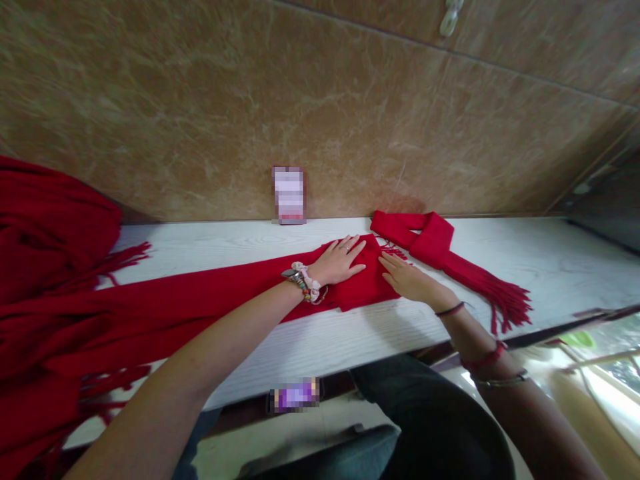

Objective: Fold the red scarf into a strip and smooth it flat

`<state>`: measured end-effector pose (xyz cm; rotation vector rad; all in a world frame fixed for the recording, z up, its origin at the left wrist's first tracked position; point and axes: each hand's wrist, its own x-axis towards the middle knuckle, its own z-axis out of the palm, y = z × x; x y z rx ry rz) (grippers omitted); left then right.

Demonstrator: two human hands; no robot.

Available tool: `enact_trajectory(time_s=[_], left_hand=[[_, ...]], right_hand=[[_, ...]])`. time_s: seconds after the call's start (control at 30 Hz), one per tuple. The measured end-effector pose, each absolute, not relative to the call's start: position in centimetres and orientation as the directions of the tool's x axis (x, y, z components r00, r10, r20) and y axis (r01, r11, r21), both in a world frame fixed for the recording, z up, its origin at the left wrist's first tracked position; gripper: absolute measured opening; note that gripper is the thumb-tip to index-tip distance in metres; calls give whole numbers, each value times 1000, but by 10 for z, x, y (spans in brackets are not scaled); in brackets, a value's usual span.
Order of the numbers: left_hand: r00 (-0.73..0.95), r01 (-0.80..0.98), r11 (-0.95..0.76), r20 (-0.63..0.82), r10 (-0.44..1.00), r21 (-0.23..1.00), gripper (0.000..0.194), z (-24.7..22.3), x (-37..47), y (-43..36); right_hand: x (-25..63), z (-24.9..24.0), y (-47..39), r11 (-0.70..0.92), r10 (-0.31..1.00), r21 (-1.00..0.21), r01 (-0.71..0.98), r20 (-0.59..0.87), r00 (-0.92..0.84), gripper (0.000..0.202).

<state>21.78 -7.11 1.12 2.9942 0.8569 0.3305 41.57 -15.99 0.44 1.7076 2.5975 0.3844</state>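
A long red fringed scarf (pixel 215 293) stretches across the white tabletop, its right end folded over into a flat panel. My left hand (pixel 336 262) lies flat on that folded part, fingers spread, with a ring and a beaded bracelet on it. At the panel's right edge rests my right hand (pixel 407 277), palm down with fingers stretched out, touching the cloth. Some fringe shows just beyond its fingertips. Behind and to the right of it lies another red scarf (pixel 437 243), folded over in a loop, its fringed end pointing right.
A big heap of red scarves (pixel 45 233) piles up on the left of the white table (pixel 500 247). A phone-like device (pixel 289 195) leans upright against the brown marbled wall (pixel 210 120). Another device with a blurred screen (pixel 296 395) sits at the front edge, above my legs.
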Motion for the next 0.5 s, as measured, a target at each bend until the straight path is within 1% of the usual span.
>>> enact_trajectory(time_s=[0.07,0.13,0.27,0.4,0.5], left_hand=[[827,522,-852,223,515,31,59,12,211,-74],[818,542,-841,232,527,1,58,13,203,-78],[789,590,-807,218,574,-10,59,12,187,-84],[798,593,-805,122,590,19,56,7,169,-85],[810,580,-813,70,582,43,54,4,156,-84]], right_hand=[[411,12,-154,343,921,214,915,113,-372,46],[399,19,-144,304,931,218,927,138,-338,48],[370,19,-121,312,919,188,931,190,-346,46],[362,2,-113,276,942,131,952,157,-295,47],[371,-7,-115,239,947,142,961,183,-263,48]])
